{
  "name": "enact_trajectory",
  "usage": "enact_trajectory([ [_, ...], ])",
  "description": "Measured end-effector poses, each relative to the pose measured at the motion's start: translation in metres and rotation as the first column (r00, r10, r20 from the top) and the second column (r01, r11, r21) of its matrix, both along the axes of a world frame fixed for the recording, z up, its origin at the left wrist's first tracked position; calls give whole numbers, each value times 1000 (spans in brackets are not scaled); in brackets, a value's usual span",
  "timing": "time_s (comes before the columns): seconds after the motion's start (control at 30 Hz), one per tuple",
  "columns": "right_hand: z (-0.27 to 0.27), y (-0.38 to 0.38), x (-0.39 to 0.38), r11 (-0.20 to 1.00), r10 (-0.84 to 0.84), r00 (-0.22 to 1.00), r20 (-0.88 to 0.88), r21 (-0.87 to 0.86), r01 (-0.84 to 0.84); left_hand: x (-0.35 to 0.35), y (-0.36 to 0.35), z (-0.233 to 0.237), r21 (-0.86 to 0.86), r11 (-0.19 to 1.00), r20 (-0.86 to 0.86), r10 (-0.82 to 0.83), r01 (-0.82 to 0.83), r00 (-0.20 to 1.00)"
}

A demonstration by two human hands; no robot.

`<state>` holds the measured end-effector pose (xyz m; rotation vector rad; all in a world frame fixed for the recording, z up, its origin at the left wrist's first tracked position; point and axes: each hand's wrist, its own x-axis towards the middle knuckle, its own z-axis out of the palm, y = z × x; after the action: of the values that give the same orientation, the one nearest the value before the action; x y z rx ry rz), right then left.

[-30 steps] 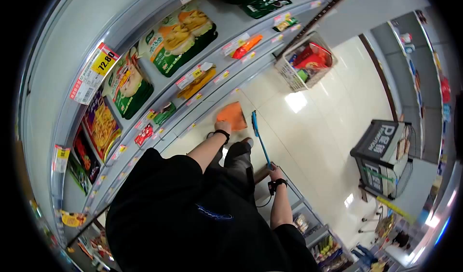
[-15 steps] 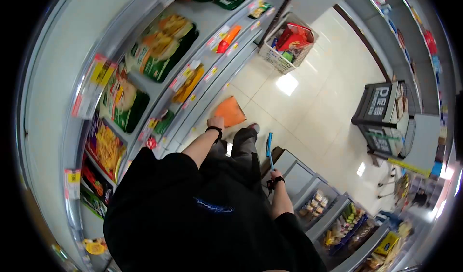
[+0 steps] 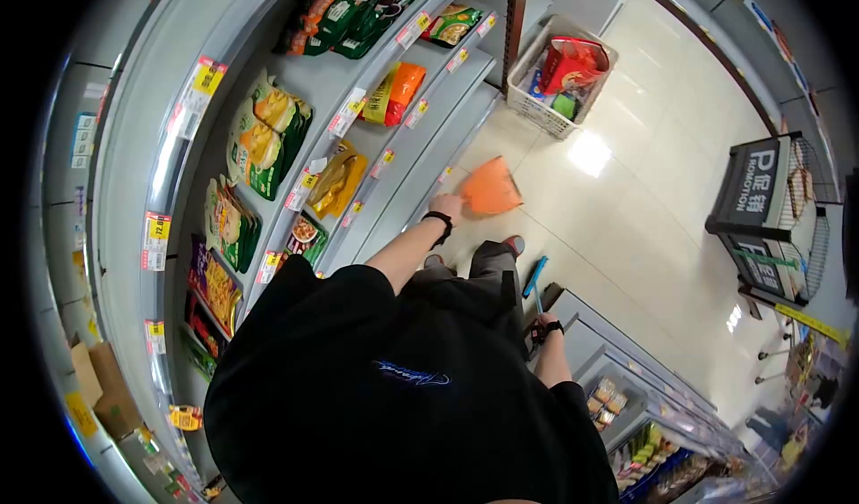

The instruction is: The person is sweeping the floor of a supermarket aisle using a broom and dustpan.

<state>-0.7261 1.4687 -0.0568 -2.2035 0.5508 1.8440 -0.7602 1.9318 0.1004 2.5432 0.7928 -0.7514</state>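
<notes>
In the head view my left hand (image 3: 446,207) is closed at the near corner of an orange dustpan (image 3: 491,187), which is held out above the floor tiles. My right hand (image 3: 543,323) is wrapped round the thin handle of a blue hand brush (image 3: 535,276). The brush's long, narrow head points away from me, over the floor beside my shoe. Its bristles are too small to make out. Both wrists wear dark bands.
Shelves at left carry bagged food (image 3: 259,137) and price tags. A plastic basket (image 3: 561,127) with packages stands on the floor ahead. To the right are a black promotion stand (image 3: 754,182) and a low shelf unit (image 3: 582,352) close by my right arm.
The view has shifted, so shelves and basket sit differently in it. The dustpan now shows more broadside. The brush head has turned to slant, nearer my right hand in the picture.
</notes>
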Motion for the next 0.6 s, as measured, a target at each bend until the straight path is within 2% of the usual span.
enact_trajectory([
  [0.03, 20, 11, 13, 998, -66, 997, 30, 13, 65, 13, -5, -19, 26, 1000, 21, 1, -2, 1000],
  [0.17, -7, 12, 72, 1000, -28, 999, 32, -8, 29, 73, -32, -4, 84, 996, 10, -22, 21, 1000],
  [0.2, 40, 32, 92, 990, -144, 989, -28, -12, 144, 86, -37, -4, 95, 994, 1, -47, 47, 999],
  [0.23, 70, 40, 105, 985, -174, 983, 52, 21, 173, 96, -42, 0, 68, 997, 13, -37, 36, 999],
  [0.3, 64, 32, 134, 963, -271, 961, -54, -35, 269, 118, -51, 15, 13, 999, 64, -38, 38, 997],
  [0.33, 57, 21, 143, 992, 57, 997, -46, 111, -52, 125, -50, 2, -28, 998, 53, -55, 57, 997],
  [0.37, 46, 15, 150, 981, -175, 981, -82, 65, 181, 135, -48, -11, -63, 994, 49, -81, 84, 996],
  [0.4, 19, 1, 158, 991, -112, 989, -100, 64, 118, 151, -57, 25, -59, 996, 81, -68, 73, 994],
  [0.43, 52, 8, 166, 991, -117, 992, -54, 56, 120, 160, -55, 13, -72, 995, 95, -57, 64, 994],
  [0.5, 78, 7, 177, 978, -205, 976, -78, 26, 208, 179, -53, -21, -74, 995, 132, -58, 68, 990],
  [0.53, 91, 8, 183, 969, -248, 965, -83, -4, 248, 193, -59, 2, -71, 992, 122, -98, 108, 988],
  [0.57, 81, 1, 190, 968, -251, 959, -134, -39, 248, 208, -64, 27, -67, 988, 113, -134, 142, 985],
  [0.6, 97, 4, 197, 957, -289, 949, -125, -42, 286, 219, -65, 13, -82, 987, 127, -124, 135, 984],
])
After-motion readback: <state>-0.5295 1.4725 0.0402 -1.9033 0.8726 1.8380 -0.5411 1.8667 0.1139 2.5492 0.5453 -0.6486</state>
